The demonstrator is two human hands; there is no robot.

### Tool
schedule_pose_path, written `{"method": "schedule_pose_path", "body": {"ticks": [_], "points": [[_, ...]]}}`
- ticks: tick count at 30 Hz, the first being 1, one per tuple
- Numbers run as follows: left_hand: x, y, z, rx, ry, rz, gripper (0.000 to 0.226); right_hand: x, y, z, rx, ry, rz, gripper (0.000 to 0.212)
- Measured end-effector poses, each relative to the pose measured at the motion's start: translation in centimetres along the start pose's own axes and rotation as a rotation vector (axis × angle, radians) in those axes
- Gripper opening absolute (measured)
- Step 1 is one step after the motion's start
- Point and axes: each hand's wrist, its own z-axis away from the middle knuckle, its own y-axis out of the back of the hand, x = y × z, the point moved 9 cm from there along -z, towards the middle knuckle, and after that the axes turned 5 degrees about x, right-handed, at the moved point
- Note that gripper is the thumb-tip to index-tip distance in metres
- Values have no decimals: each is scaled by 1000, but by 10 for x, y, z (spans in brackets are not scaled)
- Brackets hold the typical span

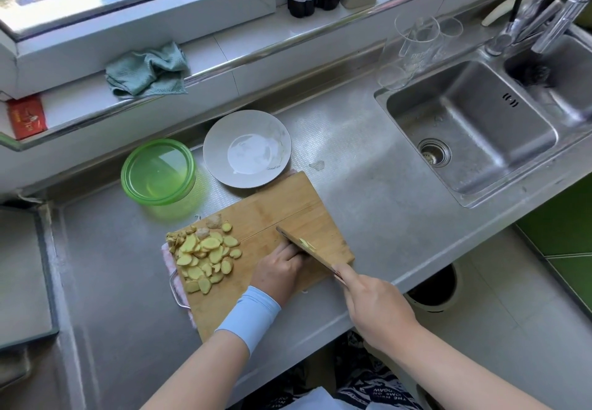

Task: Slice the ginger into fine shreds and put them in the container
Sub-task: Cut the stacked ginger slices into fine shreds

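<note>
A pile of yellow ginger slices (205, 257) lies on the left part of a wooden cutting board (282, 208). My right hand (374, 304) grips the handle of a cleaver (307, 244), whose blade rests edge-down on the board with a bit of ginger stuck to it. My left hand (280, 270) sits with curled fingers against the blade's left side; whatever ginger it holds down is hidden under the fingers. A green lidded container (158, 171) stands behind the board on the left.
A grey plate (217, 140) sits behind the board, touching its far edge. A double steel sink (467, 127) lies to the right, with glasses (416, 41) behind it. A green cloth (147, 70) rests on the window ledge. The counter's front edge runs below my arms.
</note>
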Motion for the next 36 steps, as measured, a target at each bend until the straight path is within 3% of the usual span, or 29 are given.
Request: {"method": "schedule_pose_path", "body": {"ticks": [2, 7, 16, 22, 29, 33, 36], "points": [[-1, 0, 1, 0, 13, 5, 42, -5, -1, -10, -9, -11, -24, 32], [-3, -4, 2, -32, 41, 2, 27, -23, -2, -39, -7, 0, 12, 21], [1, 0, 0, 12, 10, 7, 29, -11, 5, -17, 36, 38, -14, 29], [5, 6, -2, 44, -6, 31, 49, 6, 6, 5, 11, 15, -27, 35], [5, 5, -1, 28, -17, 28, 34, 10, 6, 9, 1, 14, -34, 36], [1, 1, 2, 25, 2, 41, 46, 4, 7, 3, -19, 6, -25, 33], [-2, -5, 6, -14, 12, 26, 21, -8, 2, -16, -37, 11, -4, 27]]}}
